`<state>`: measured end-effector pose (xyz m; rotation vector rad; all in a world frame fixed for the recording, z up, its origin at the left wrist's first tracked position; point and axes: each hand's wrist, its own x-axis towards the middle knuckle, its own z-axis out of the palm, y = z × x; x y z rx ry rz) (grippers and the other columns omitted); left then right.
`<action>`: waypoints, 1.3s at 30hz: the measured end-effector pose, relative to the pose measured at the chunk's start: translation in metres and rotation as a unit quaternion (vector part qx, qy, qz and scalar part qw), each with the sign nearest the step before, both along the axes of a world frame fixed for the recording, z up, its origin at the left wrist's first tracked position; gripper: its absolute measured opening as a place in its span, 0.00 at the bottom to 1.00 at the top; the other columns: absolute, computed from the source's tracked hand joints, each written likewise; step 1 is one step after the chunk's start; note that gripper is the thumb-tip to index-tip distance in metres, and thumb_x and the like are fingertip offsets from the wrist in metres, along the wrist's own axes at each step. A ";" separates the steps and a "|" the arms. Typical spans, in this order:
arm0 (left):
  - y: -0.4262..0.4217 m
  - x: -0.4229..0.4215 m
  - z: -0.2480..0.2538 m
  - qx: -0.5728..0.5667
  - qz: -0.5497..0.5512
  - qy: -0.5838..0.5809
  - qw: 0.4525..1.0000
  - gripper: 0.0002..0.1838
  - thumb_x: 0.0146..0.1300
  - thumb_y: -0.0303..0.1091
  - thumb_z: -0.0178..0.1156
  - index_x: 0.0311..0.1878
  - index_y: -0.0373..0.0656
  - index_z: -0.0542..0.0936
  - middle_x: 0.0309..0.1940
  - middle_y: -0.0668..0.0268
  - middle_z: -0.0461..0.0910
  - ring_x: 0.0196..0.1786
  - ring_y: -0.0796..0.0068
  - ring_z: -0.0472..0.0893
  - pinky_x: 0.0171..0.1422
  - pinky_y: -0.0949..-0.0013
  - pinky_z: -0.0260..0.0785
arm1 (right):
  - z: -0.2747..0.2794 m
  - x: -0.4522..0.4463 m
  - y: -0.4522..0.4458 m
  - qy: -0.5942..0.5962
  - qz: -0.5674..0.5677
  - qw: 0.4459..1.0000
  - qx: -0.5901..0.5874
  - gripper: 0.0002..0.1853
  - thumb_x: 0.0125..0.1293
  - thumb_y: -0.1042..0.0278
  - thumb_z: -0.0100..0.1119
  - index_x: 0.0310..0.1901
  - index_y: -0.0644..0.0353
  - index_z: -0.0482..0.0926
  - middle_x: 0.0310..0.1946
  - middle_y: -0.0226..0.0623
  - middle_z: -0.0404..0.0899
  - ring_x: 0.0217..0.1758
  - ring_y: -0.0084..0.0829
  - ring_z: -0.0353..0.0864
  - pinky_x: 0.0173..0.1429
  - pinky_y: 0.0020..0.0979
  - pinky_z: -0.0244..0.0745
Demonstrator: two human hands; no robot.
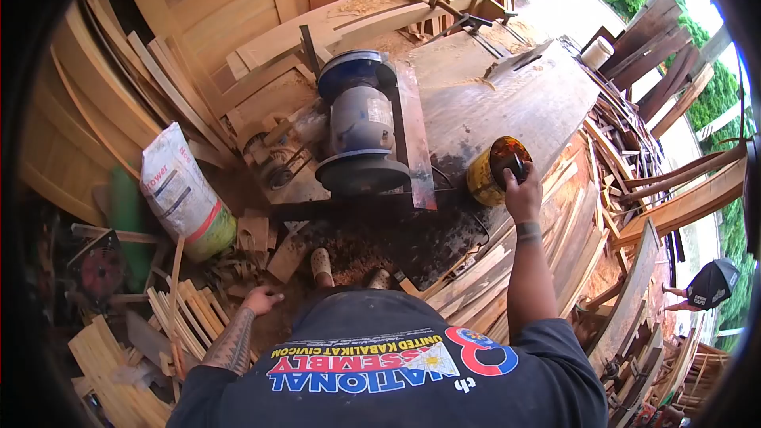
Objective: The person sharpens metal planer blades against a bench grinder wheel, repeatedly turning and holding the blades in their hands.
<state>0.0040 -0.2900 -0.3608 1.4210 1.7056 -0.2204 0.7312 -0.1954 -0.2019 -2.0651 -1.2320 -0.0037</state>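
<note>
A yellow can (485,178) with a dark, wet-looking inside stands on the worktable to the right of the bench grinder. My right hand (523,192) is at the can's mouth, its fingers closed around something dark that I cannot make out. The blue and grey bench grinder (357,123) has a wheel at each end, and a rusty metal bar (412,135) lies along its right side. My left hand (261,299) hangs low near stacked wood offcuts, with a finger stretched out and nothing visible in it.
Wood strips (547,254) lie piled on the right. A white sack (186,190) leans at the left. Clamps (444,6) grip a curved wooden piece at the back. Another person in a dark cap (712,281) is at the far right. Wooden panels stand behind.
</note>
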 end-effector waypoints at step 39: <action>0.076 0.181 0.287 0.080 0.085 -0.583 0.804 0.27 0.71 0.20 0.68 0.73 0.33 0.77 0.59 0.58 0.87 0.57 0.71 0.89 0.64 0.65 0.85 | 0.096 -0.286 -0.039 0.518 0.469 0.710 -0.089 0.29 0.76 0.63 0.75 0.70 0.63 0.74 0.54 0.33 0.82 0.58 0.20 0.80 0.64 0.28 0.78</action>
